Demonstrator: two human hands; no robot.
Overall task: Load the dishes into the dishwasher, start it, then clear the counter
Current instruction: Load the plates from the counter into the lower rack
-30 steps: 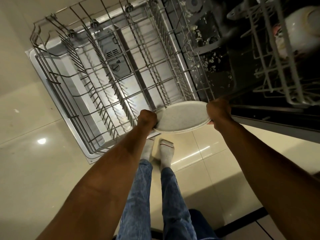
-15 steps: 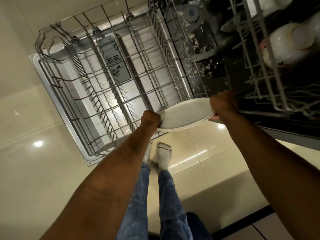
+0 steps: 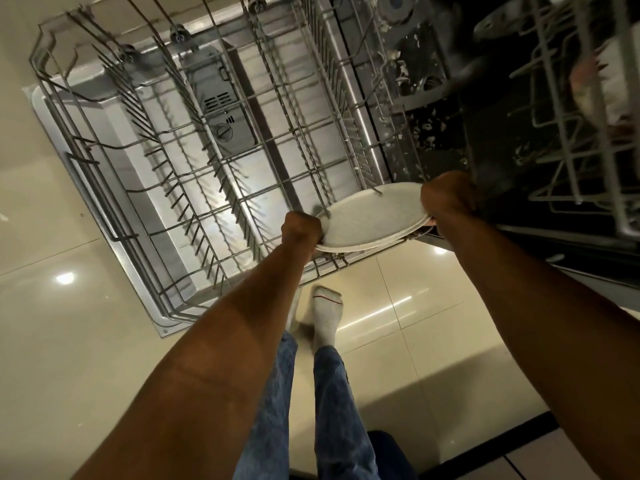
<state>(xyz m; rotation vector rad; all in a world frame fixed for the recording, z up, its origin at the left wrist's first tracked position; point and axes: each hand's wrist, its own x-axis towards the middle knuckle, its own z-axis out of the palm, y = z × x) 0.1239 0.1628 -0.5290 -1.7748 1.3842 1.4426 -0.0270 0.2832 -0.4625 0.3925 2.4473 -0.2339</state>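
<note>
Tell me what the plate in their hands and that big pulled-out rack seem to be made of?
Plate: pale with fine speckles and a matte face, so probably ceramic or melamine; the picture cannot settle which. A second rim shows beneath it, perhaps another plate.
Rack: thin grey wire rods and tines with a dull sheen, likely coated metal wire.
The left hand and right hand grip the plate's opposite edges.

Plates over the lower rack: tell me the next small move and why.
Probably tip the plates upright and ease them down between the tines of the lower rack. Both the left hand and right hand grip them by opposite edges, held nearly flat over the rack's near corner, and the tine rows there look bare.
</note>
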